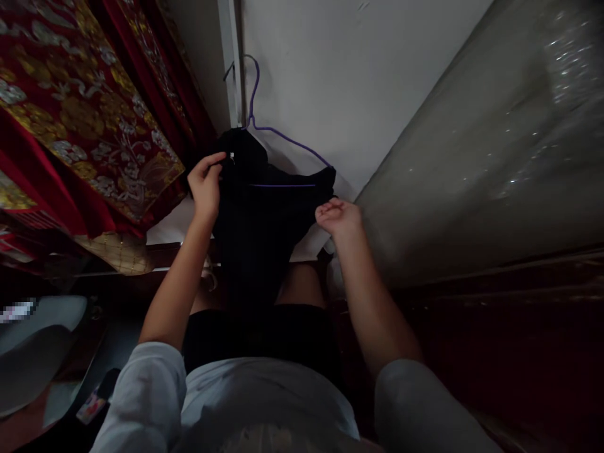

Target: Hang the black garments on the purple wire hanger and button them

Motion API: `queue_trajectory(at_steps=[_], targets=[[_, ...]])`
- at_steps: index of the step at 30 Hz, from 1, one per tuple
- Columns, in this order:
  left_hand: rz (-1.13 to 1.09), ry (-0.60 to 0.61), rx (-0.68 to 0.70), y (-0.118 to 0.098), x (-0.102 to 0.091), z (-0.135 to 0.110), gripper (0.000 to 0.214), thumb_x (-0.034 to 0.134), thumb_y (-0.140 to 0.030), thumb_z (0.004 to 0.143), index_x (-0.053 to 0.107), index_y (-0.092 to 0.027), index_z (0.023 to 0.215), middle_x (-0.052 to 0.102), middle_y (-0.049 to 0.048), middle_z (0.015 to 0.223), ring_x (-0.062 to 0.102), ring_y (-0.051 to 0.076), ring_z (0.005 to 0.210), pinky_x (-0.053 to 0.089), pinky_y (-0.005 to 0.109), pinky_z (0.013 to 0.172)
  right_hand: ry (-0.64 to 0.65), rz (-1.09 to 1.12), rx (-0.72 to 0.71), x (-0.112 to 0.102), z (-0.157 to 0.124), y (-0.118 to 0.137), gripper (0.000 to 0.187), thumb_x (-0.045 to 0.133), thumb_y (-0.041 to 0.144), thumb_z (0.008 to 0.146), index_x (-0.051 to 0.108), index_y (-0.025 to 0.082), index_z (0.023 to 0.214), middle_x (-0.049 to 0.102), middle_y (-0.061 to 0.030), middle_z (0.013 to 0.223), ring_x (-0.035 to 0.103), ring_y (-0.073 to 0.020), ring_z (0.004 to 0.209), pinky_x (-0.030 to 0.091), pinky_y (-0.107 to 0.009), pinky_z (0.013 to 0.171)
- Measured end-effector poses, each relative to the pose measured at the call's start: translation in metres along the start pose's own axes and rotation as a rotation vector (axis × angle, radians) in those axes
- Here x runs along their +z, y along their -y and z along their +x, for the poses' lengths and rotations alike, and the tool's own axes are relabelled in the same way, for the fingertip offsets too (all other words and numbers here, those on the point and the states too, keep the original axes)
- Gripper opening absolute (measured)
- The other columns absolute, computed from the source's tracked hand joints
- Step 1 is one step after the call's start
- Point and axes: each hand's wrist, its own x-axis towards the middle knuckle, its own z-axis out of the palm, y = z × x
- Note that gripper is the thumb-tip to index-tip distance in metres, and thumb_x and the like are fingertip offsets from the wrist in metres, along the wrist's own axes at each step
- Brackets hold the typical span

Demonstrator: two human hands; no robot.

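Observation:
A black garment [264, 220] hangs in front of me on a thin purple hanger [292, 139], whose hook [257, 66] is up at a narrow white strip on the wall. The hanger's bottom bar shows across the dark cloth. At the garment's left edge, close to a small white tag [231, 155], my left hand [206, 184] pinches the fabric with thumb and forefinger. My right hand [340, 216] is closed at the right shoulder or sleeve edge, fingers curled in; the cloth between them is mostly hidden. The garment's lower part hangs down between my legs.
Red fabric with gold and silver embroidery [94, 107] hangs on the left. A large panel wrapped in clear plastic [491, 163] leans at the right against the white wall [340, 75]. A grey plastic chair [38, 352] stands at the lower left.

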Motion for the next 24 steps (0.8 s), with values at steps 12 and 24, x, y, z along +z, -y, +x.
queue_trajectory(at_steps=[12, 24], targets=[[-0.184, -0.009, -0.204, -0.016, -0.062, 0.001, 0.030, 0.070, -0.037, 0.091, 0.076, -0.024, 0.117, 0.070, 0.0038, 0.082, 0.063, 0.011, 0.068, 0.051, 0.023, 0.065, -0.019, -0.137, 0.218, 0.058, -0.035, -0.107, 0.015, 0.058, 0.028, 0.080, 0.049, 0.024, 0.067, 0.059, 0.0023, 0.063, 0.058, -0.0147, 0.064, 0.051, -0.027, 0.065], [-0.288, -0.070, -0.254, -0.008, -0.055, -0.021, 0.038, 0.079, -0.030, 0.082, 0.075, -0.026, 0.120, 0.062, -0.0008, 0.075, 0.057, 0.008, 0.063, 0.048, 0.020, 0.061, 0.153, -0.496, -0.010, 0.059, -0.070, -0.112, 0.023, 0.069, 0.032, 0.072, 0.067, 0.020, 0.091, 0.069, -0.0037, 0.099, 0.061, -0.0186, 0.100, 0.043, -0.034, 0.100]])
